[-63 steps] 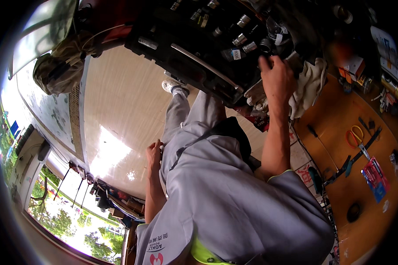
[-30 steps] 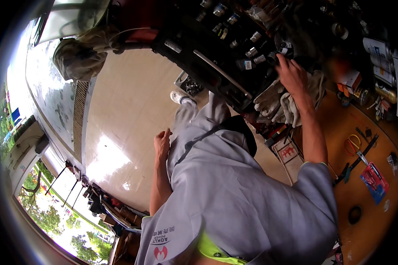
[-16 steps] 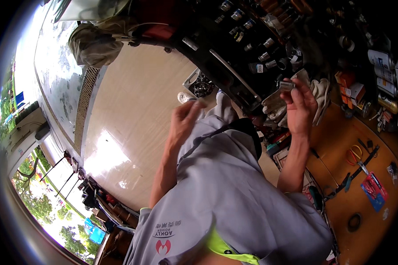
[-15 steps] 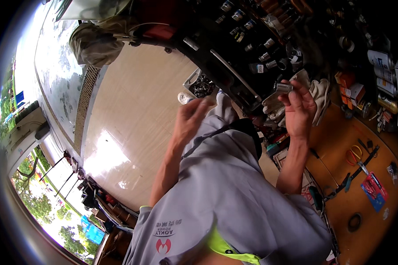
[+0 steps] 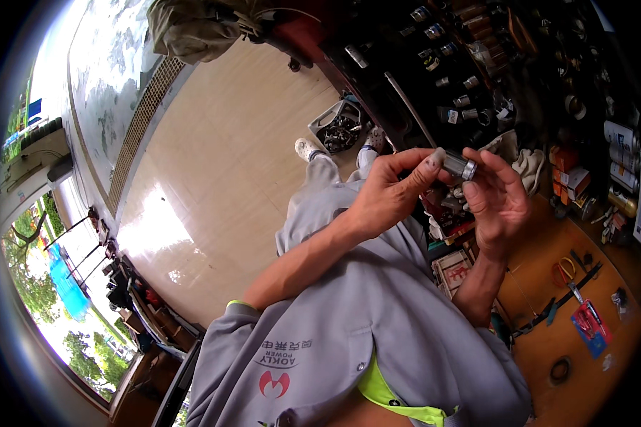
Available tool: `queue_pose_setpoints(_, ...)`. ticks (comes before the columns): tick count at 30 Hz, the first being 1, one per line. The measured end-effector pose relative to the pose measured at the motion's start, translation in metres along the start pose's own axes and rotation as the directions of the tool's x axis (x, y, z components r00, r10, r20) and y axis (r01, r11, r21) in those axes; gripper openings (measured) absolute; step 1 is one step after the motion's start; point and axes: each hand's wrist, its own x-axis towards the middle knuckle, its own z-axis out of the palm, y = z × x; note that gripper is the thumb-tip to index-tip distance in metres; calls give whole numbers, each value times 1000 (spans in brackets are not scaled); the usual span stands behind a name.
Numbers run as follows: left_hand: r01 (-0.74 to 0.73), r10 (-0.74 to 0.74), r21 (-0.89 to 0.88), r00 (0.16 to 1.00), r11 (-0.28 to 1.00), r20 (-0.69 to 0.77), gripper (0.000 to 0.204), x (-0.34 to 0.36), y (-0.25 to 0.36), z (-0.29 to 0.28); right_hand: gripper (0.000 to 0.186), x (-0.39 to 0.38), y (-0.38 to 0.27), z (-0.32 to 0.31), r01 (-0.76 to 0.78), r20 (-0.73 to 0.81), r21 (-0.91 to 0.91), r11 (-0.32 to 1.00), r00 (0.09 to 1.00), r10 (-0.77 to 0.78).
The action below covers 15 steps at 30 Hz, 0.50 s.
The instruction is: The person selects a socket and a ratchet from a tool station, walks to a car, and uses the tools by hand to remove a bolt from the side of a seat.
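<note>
A short metal socket (image 5: 459, 165), silver with a bright ring at its right end, is pinched between the thumb and fingers of my left hand (image 5: 395, 191). My left thumb lies over the socket's left end and hides part of it. Around the ringed end, my right hand (image 5: 500, 203) has its thumb and fingers apart and slightly bent. The right thumb tip lies just below the ring. Whether any right fingertip touches the socket behind is hard to see.
A dark tool case (image 5: 434, 92) with several sockets spreads ahead. Pale gloves (image 5: 528, 169) lie beyond my right hand. At right, the brown surface (image 5: 527, 299) bears scissors (image 5: 568, 274) and a red-blue package (image 5: 590, 327). By my feet is a grey tray of dark parts (image 5: 339, 128).
My left hand has moved right and up to grip the socket, which only my right hand held before. The right fingers have spread, and the view has shifted.
</note>
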Motion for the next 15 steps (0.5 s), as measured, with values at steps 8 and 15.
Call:
queue_pose_setpoints(8,-32,32,-28,999,999,-20,39,-15,5,-19,45,-7,-4,34,16,-5,-85,996,1000,-17)
queue_pose_setpoints(15,-15,12,-69,999,998,-52,42,-21,5,-29,42,-17,-3,54,51,-16,-221,974,998,-56)
